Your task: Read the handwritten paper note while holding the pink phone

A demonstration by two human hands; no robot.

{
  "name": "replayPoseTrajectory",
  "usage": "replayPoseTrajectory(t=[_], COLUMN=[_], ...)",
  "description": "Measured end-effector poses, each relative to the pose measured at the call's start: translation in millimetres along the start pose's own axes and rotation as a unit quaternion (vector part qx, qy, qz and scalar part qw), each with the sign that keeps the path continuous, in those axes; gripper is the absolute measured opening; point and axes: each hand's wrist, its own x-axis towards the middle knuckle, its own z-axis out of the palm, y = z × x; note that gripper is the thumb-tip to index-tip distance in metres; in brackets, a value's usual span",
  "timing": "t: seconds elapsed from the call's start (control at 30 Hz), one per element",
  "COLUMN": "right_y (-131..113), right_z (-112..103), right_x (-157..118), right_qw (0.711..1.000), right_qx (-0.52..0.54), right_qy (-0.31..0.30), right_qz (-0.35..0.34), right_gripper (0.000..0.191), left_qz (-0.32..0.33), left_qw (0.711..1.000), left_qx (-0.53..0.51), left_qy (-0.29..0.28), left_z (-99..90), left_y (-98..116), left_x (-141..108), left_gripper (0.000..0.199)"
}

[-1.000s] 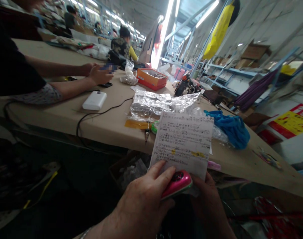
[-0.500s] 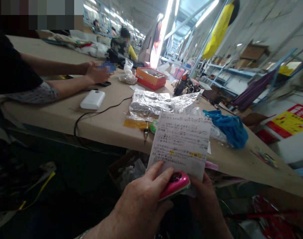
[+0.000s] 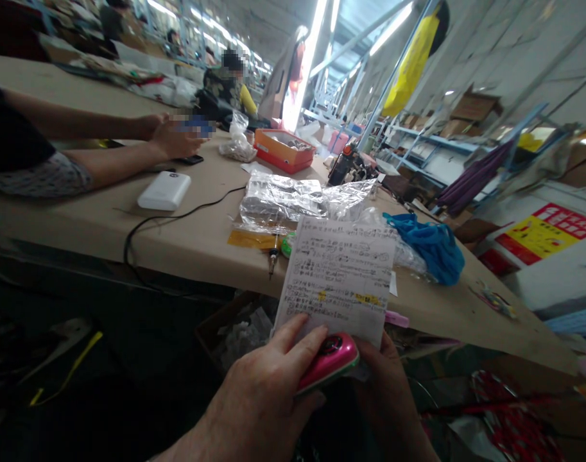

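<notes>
A white sheet of paper (image 3: 338, 276), covered in handwriting with yellow highlights, is held up at the table's near edge. My left hand (image 3: 268, 378) is wrapped round a glossy pink device (image 3: 328, 360), its fingertips on the paper's lower left edge. At the paper's lower right corner, my right hand (image 3: 386, 385) grips the sheet, its thumb and lower fingers partly hidden behind it and in shadow. Behind the paper lie clear plastic-wrapped packs (image 3: 283, 200). A pink pen-like item (image 3: 397, 319) shows just right of the paper.
On the brown table (image 3: 201, 250) are a white power bank (image 3: 165, 191), a black cable, an orange box (image 3: 284, 151) and a blue cloth (image 3: 432, 247). Another person's hands (image 3: 165, 138) rest at the left. Below the edge stands a carton with plastic scraps (image 3: 249, 333).
The view has shifted slightly, so the table, paper and both hands appear a little further left. My hands keep the same hold on the pink device and paper.
</notes>
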Motion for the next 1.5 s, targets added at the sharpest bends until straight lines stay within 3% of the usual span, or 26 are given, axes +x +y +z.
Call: replayPoseTrajectory(t=[0.37,0.93,1.5], right_y=[2,5,3], right_z=[-2,-4,-6], right_x=[-2,-1,-3], right_qw=[0.999,1.0,0.996], right_qx=[-0.028,-0.012,-0.057], right_qy=[0.035,0.011,0.057], right_qz=[0.002,0.0,0.034], right_gripper=[0.045,0.037,0.056], left_qz=[-0.031,-0.012,-0.021], left_qw=[0.999,1.0,1.0], left_qx=[-0.002,-0.015,-0.008], left_qy=[-0.039,-0.006,-0.022], left_z=[-9.2,0.8,-4.4], left_y=[11,-4,-2], left_x=[-2,-5,0], left_gripper=[0.064,0.067,0.07])
